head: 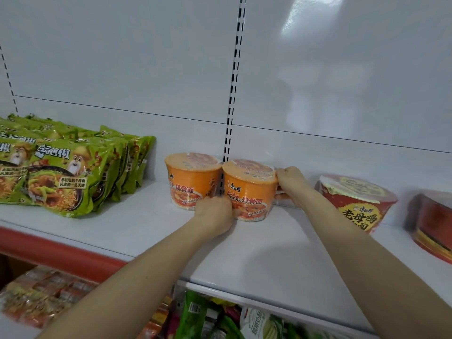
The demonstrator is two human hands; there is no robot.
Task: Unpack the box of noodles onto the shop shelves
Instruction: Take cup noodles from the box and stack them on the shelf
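Both hands, the left hand and right hand, close around an orange noodle cup on the white shelf, squaring it against its twin at nine o'clock for a neat row.

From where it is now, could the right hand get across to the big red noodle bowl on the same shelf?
Probably yes. The right hand is at the orange cup, and the red noodle bowl stands just beyond it on the shelf, with only bare shelf showing between. The hand would have to let go first.
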